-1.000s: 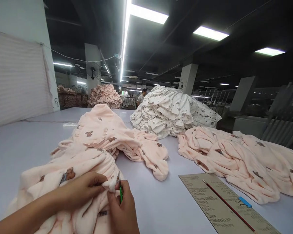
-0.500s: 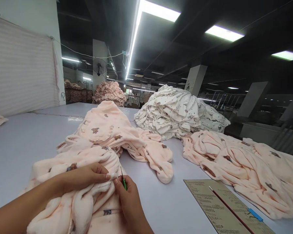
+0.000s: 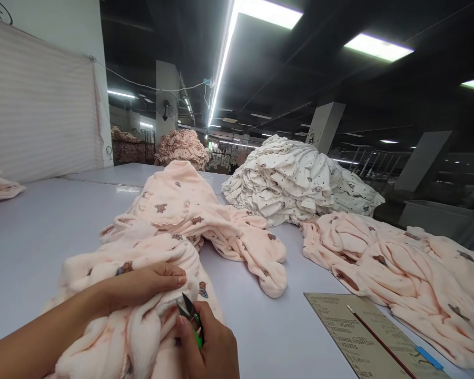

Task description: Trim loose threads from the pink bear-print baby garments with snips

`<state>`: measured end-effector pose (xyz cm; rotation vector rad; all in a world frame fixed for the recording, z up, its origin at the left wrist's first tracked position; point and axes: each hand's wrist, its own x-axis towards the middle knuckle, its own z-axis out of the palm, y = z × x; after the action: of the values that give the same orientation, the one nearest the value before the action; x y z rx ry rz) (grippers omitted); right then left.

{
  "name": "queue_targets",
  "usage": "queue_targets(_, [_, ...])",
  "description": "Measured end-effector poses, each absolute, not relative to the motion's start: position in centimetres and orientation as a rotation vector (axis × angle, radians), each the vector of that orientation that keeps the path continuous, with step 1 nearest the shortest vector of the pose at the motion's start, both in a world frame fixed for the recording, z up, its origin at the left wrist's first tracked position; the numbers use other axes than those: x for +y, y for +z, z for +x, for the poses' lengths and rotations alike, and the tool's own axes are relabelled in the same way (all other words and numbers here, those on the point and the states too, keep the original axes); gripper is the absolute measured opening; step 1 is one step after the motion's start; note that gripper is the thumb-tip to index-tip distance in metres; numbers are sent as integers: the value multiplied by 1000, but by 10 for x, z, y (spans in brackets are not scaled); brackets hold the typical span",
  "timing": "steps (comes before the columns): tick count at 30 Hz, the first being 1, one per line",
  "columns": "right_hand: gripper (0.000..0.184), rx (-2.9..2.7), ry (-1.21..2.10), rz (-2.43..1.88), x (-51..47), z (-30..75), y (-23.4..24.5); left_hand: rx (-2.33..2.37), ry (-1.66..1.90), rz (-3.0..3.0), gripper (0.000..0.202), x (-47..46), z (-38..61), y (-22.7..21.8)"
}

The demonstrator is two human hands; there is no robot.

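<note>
A pale pink fleece garment [image 3: 181,208] with small printed bears lies on the table in front of me, its near part bunched up. My left hand [image 3: 158,281] pinches a fold of this cloth between thumb and fingers. Just to its right, my right hand [image 3: 211,342] is closed around green-handled thread snips [image 3: 192,315]. Their dark blades are spread apart, points toward the fold beside my left fingertips. Whether a thread lies between the blades is too small to tell.
On the right lie more pink garments [image 3: 403,268], near a printed sheet [image 3: 347,329] bearing a dark red pencil [image 3: 379,339] and a blue clip [image 3: 429,358]. A large heap of white printed garments [image 3: 296,179] stands behind. Another pink pile [image 3: 181,147] rises farther back.
My right hand has come away from the cloth edge and turned, so the snips now show with blades spread. My left hand keeps its pinch. The whole view has shifted slightly.
</note>
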<state>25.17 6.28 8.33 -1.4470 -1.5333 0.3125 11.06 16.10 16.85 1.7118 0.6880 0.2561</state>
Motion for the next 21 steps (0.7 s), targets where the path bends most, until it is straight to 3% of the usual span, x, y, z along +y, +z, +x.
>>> queue_targets(9, [39, -1634, -33, -1509, 64, 247, 83, 666, 227, 1702, 40, 164, 110, 163])
queue_targets(14, [36, -1443, 418, -1382, 56, 266, 77, 758, 159, 1932, 42, 159, 109, 169])
queue_targets(19, [40, -1064, 668, -1422, 33, 317, 53, 968, 171, 2512, 5, 141, 129, 194])
queue_targets(21, [39, -997, 671, -1470, 24, 334, 44, 890, 93, 2723, 13, 135, 146, 201])
